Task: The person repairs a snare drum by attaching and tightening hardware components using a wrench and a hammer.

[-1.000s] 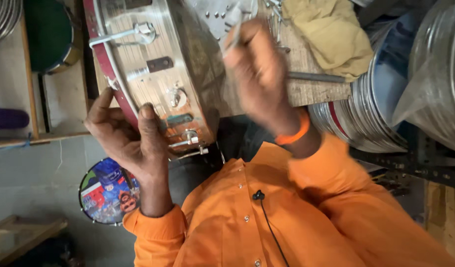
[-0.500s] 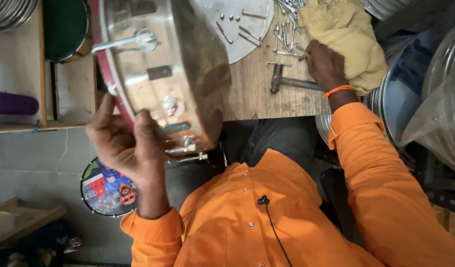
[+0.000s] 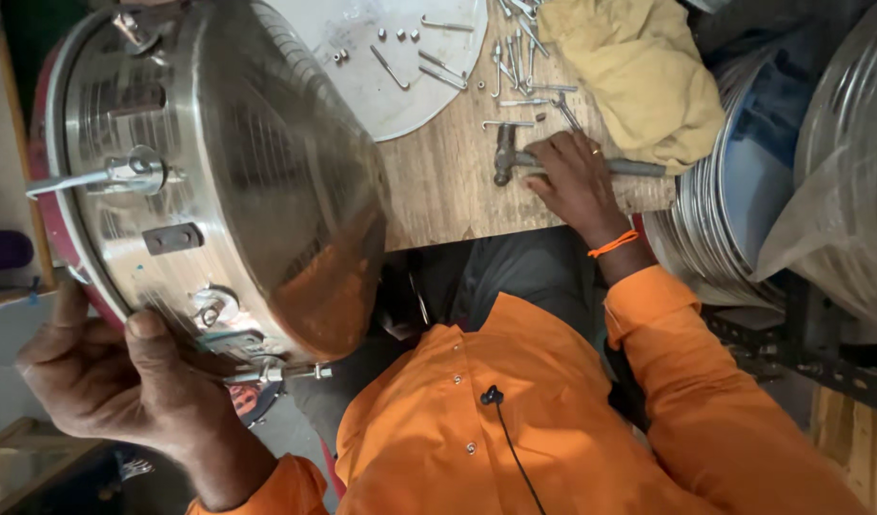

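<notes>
My left hand [image 3: 124,381] grips the lower edge of a large shiny metal drum shell [image 3: 267,191] with a red rim and bolted lugs. It holds the shell tilted in front of my orange-shirted chest. My right hand [image 3: 572,176] lies on the wooden workbench [image 3: 448,191], its fingers closed over the handle of a hammer [image 3: 503,157]. The hammer lies flat, with its head pointing left.
A round metal plate [image 3: 400,86] on the bench carries hook rods and nuts. More loose hook rods [image 3: 524,76] lie beside a crumpled yellow cloth [image 3: 639,67]. Stacked metal hoops and shells [image 3: 734,191] crowd the right side.
My right hand left the drum, dropped to the bench and closed on the hammer handle. The drum shell now fills more of the view, and my left hand grips its rim lower down.
</notes>
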